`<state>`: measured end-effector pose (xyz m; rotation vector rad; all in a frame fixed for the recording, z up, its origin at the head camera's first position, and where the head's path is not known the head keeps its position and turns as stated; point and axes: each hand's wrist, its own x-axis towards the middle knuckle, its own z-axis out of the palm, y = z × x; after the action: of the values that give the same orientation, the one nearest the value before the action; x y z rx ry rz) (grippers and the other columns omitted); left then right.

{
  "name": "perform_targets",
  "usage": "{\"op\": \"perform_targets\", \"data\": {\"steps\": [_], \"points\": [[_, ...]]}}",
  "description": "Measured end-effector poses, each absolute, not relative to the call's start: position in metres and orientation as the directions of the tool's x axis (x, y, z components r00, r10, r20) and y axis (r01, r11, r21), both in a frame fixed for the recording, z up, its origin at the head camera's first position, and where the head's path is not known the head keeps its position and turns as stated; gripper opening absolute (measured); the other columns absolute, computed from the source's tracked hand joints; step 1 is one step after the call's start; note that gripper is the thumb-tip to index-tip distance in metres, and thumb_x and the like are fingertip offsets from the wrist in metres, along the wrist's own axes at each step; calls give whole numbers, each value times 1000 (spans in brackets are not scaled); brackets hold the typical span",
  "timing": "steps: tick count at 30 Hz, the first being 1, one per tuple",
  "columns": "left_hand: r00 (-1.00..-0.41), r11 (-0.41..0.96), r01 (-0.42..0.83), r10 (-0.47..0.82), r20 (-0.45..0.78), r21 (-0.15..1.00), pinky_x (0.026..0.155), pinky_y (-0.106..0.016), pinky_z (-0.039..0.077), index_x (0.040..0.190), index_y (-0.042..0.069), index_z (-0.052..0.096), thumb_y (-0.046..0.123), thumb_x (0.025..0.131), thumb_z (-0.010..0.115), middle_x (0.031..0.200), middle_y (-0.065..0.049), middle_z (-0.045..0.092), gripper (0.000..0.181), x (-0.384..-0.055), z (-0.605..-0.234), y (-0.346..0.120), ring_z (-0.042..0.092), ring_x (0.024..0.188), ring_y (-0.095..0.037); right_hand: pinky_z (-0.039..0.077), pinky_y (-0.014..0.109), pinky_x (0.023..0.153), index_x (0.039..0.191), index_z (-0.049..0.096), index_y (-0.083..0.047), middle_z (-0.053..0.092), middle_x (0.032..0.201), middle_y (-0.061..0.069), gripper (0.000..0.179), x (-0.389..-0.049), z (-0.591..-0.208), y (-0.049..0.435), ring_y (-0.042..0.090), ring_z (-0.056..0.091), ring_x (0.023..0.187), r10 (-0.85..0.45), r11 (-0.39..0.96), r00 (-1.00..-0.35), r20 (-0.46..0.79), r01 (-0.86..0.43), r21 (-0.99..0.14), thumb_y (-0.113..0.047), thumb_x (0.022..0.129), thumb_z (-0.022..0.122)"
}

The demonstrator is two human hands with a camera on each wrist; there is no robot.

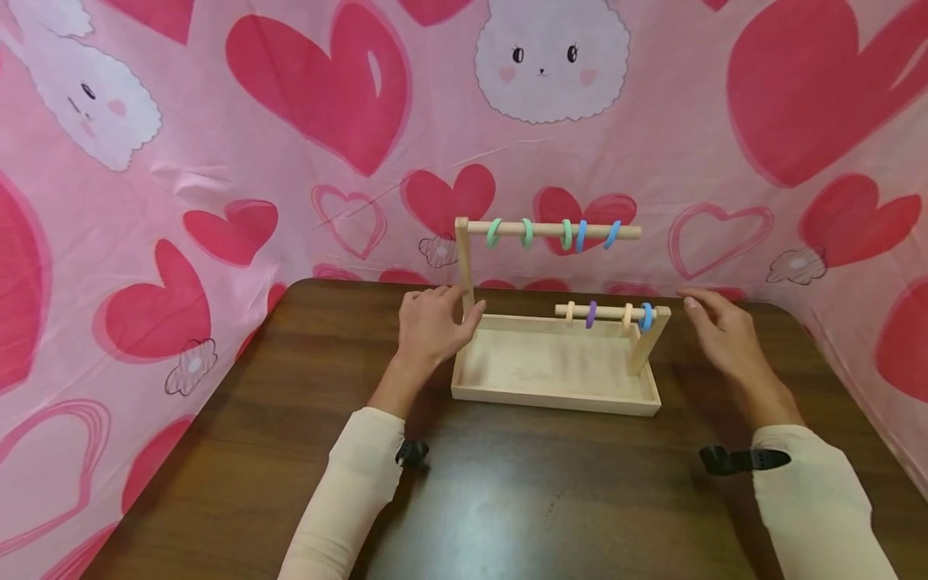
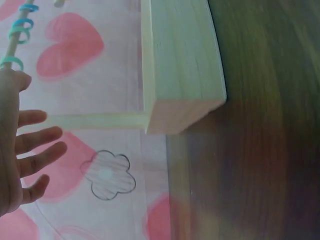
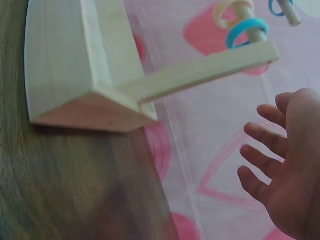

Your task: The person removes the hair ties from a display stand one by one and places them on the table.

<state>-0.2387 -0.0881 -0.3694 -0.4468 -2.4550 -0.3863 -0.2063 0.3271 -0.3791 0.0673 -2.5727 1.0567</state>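
Both left hand (image 1: pixel 437 324) and right hand (image 1: pixel 727 334) spread, empty; rack (image 1: pixel 554 401) between them, contact at left unclear. Judged light, stiff: grip low at both ends, hold level, lest rings (image 1: pixel 528 234) slide.

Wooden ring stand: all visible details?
Wooden ring stand, pale, upright on the dark table. Its shallow rectangular tray carries a tall left post with upper rod pointing right, and shorter right post with lower rod pointing left. Upper rod: three green rings, two blue rings. Lower rod: two beige rings, purple ring, blue ring. The left hand is beside the tall post; contact unclear.
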Motion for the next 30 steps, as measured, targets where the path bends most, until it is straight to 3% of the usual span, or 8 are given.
{"op": "perform_targets", "data": {"steps": [3,6,8,12,16,23,30], "points": [[-748,881,428,221,626,200,78,-48,53,104,15,78,47,94,64,90,-5,80,37,-234,-369,-81,74,81,-26,35,6,87,135,62,-5,68,131,-3,43,-203,-377,322,-22,44,107,78,673,-932,354,-213,-708,-34,108,47],[-771,841,458,213,600,289,76,-46,54,103,15,79,45,94,65,87,-3,79,34,-230,-368,-72,73,76,-24,36,1,87,131,64,-1,65,114,-28,39,-202,-375,315,-22,49,105,64,586,-926,371,-266,-765,-28,107,51],[-794,806,469,207,571,360,75,-45,55,103,16,79,43,95,65,89,-2,79,32,-227,-368,-66,72,78,-23,38,0,88,128,66,-1,61,107,-36,34,-203,-374,311,-18,53,104,60,517,-925,374,-292,-805,-24,106,54],[-837,733,473,202,508,489,75,-43,56,106,16,79,43,96,65,92,-2,79,32,-222,-368,-54,73,85,-21,45,3,87,122,69,-2,68,102,-31,25,-204,-371,305,-11,61,100,47,403,-919,391,-341,-849,-16,103,59],[-858,687,469,205,471,555,77,-42,56,107,18,78,45,96,64,93,0,79,33,-219,-369,-41,73,88,-18,48,4,86,118,69,5,72,100,-27,23,-203,-371,303,-9,64,97,18,347,-904,428,-396,-850,-6,100,61],[-833,721,507,270,482,473,73,-35,56,109,18,78,44,95,62,93,2,79,33,-215,-372,-15,73,85,-14,50,5,82,111,73,5,73,95,-26,18,-203,-377,302,-10,65,91,31,315,-886,463,-431,-846,2,95,65],[-862,702,481,269,429,526,70,-27,53,107,20,78,45,94,63,94,3,78,32,-212,-376,9,73,84,-12,52,6,78,110,74,2,76,93,-22,21,-205,-386,304,-10,69,86,40,234,-892,450,-429,-872,8,91,68]]}}
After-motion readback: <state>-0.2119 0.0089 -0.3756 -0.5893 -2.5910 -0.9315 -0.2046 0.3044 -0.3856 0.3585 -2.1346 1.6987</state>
